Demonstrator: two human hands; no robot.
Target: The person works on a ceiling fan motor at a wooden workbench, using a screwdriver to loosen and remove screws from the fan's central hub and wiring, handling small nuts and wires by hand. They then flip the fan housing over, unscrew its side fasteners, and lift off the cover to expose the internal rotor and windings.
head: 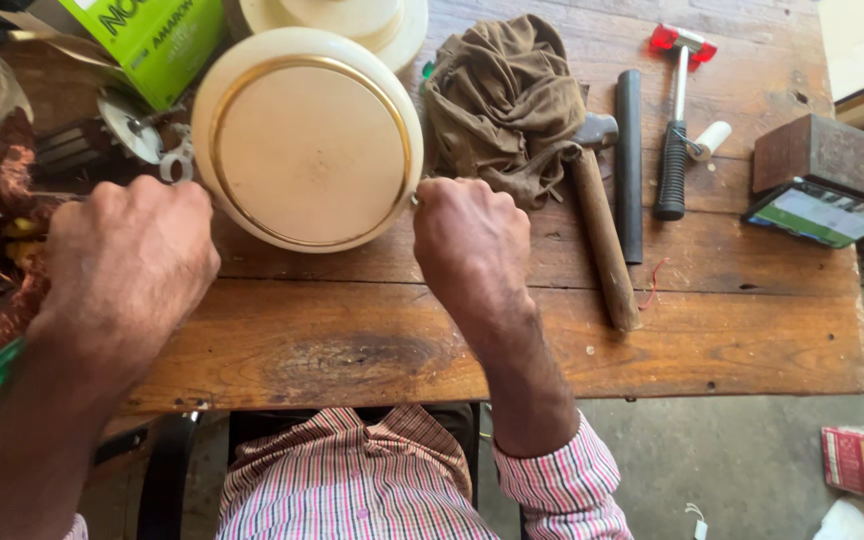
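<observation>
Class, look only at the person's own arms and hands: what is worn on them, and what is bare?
Both hands, left hand and right hand, are bare: no gloves, rings or watch show. The right arm has a sleeve of red, white and dark checked cloth, pushed up above the wrist.

Worn wooden desk [352, 340] with fan parts and tools.
Directly on it: cream round fan cover [307, 138], brown cloth [502, 100], wooden-handled hammer [600, 220], black rod [629, 165], red-headed hammer [677, 110], dark block [820, 150], phone [817, 213].
</observation>
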